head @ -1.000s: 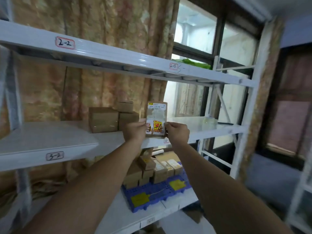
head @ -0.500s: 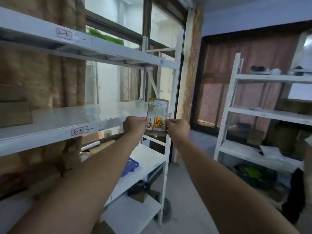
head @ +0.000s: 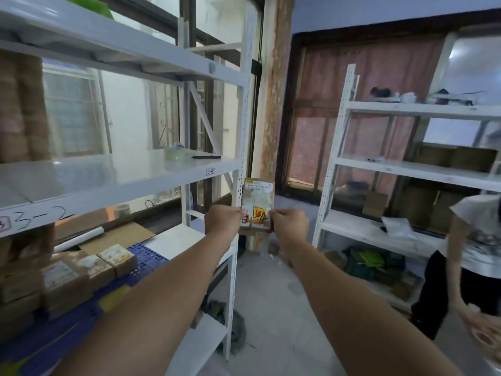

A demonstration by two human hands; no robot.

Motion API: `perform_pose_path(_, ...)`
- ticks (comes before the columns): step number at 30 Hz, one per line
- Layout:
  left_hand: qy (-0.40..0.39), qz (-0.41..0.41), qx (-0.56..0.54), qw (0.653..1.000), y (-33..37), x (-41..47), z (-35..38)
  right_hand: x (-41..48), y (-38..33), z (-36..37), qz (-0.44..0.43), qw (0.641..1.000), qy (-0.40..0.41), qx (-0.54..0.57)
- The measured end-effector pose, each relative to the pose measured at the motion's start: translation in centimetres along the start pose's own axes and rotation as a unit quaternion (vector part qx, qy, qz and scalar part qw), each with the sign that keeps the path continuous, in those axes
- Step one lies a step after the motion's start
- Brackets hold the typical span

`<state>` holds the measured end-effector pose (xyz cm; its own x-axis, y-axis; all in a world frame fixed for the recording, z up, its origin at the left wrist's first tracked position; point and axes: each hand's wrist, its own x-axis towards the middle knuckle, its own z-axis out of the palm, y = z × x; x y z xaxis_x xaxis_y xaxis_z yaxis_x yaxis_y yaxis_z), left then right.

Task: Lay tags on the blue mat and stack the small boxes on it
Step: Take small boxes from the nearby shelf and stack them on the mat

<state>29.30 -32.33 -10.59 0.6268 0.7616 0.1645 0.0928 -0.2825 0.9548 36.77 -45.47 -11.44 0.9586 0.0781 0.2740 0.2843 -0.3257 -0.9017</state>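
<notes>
The blue mat (head: 146,257), carrying stacked small boxes (head: 116,260) and what looks like a yellow tag (head: 115,297) (blurred) near the shelf (head: 176,240) front edge, has slid to the lower left as the head turned right. The left hand (head: 222,222) and right hand (head: 288,225) each still pinch a side of the held box (head: 257,204), raised well off the mat, so stacking it waits.

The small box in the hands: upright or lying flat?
Upright: the small box stands on end, label facing camera, left hand and right hand pinching its lower sides.
</notes>
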Motion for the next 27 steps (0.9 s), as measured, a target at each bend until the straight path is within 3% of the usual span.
perform_pose_path(9, 0.0, -0.057, 0.0, 0.998, -5.6, 11.0, 6.2, 10.3, 4.9, 8.0, 0.029, 0.999, -0.026, -0.038)
perform_pose_path(14, 0.039, -0.105, 0.012, 0.994, -10.0, 18.2, 6.2, 14.6, 6.3, 15.6, 0.04, 0.993, -0.098, -0.055)
perform_pose_path(27, 0.185, -0.238, 0.073, 0.951, -22.3, 27.2, -4.2, 14.7, 5.7, 37.2, 0.025, 0.95, -0.291, -0.106)
